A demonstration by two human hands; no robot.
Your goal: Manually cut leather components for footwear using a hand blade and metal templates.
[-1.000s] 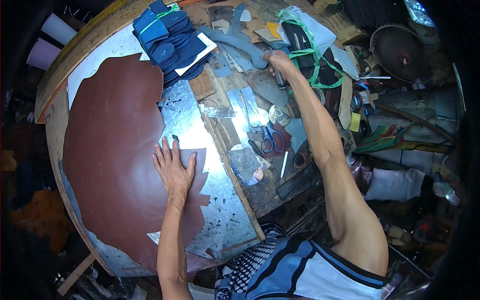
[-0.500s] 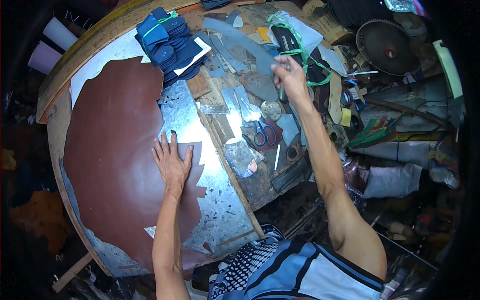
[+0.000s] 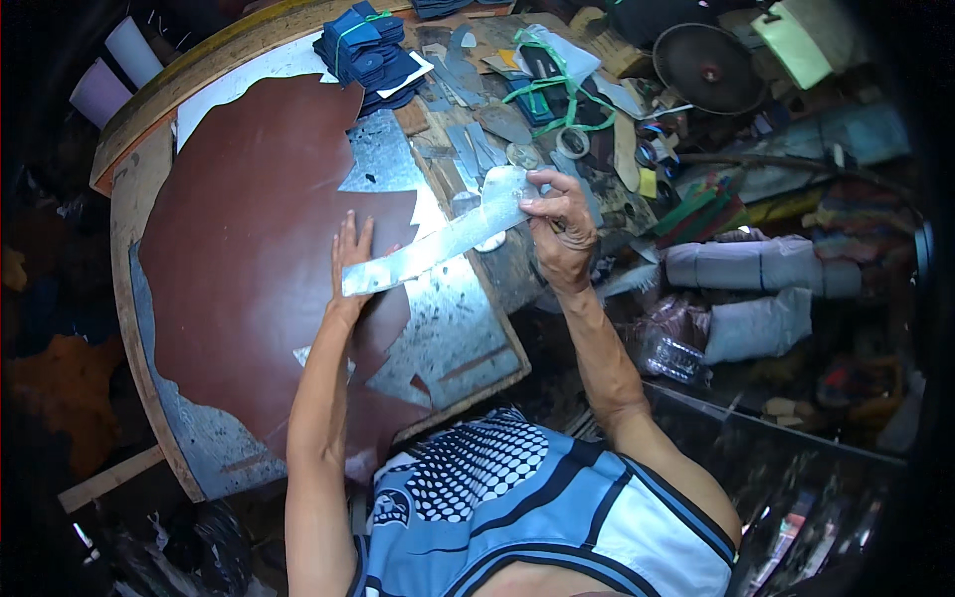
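A large brown leather hide (image 3: pixel 239 249) with a ragged, cut right edge spreads over the metal-topped table (image 3: pixel 453 343). My left hand (image 3: pixel 352 249) rests on the hide near that edge, fingers stretched out. Between thumb and fingers, my right hand (image 3: pixel 563 227) grips a long, pale, shiny template strip (image 3: pixel 428 253) by its wider, rounded end. The strip slants down to the left above the table, its narrow end in front of my left hand and covering part of it. Whether that end touches the hand or the hide, I cannot tell.
Tied stacks of dark blue cut pieces (image 3: pixel 363 55) stand at the table's far side. Flat templates, a tape roll (image 3: pixel 573 142) and a green-tied bundle (image 3: pixel 542 75) crowd the wooden part. Farther right are a round fan (image 3: pixel 708 70) and wrapped plastic packages (image 3: pixel 761 325).
My right hand has brought the template strip from the cluttered far right back toward the hide. My left hand stays on the leather. The whole view has shifted.
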